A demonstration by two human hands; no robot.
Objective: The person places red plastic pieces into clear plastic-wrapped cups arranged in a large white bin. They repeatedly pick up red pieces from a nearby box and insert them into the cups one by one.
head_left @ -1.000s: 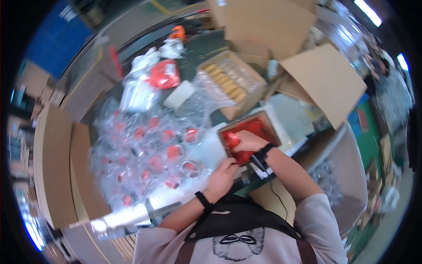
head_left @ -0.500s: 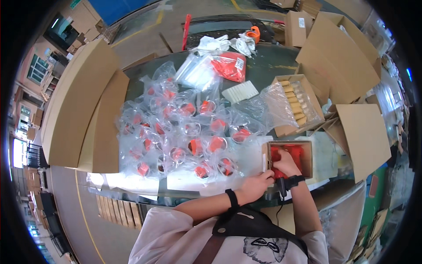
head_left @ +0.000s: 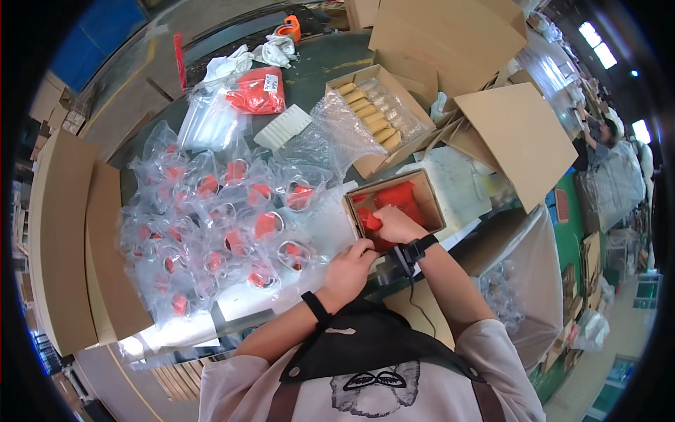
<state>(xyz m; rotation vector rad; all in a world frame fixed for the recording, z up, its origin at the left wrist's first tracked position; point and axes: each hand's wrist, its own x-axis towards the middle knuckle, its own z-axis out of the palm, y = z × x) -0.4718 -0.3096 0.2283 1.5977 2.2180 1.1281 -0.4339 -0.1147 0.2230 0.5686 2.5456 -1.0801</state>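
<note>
My right hand (head_left: 395, 224) reaches forward into the small open cardboard box (head_left: 429, 200), wrist bent down, fingers curled shut around a red piece (head_left: 371, 222) at the box's near left corner. My left hand (head_left: 349, 271) rests just beside the box's near wall, fingers bent against the edge; I cannot tell whether it grips anything. More red pieces fill the box. To my left, bagged red parts (head_left: 218, 225) crowd the table (head_left: 323, 63); the larger box of tan rolls (head_left: 373, 116) stands behind.
</note>
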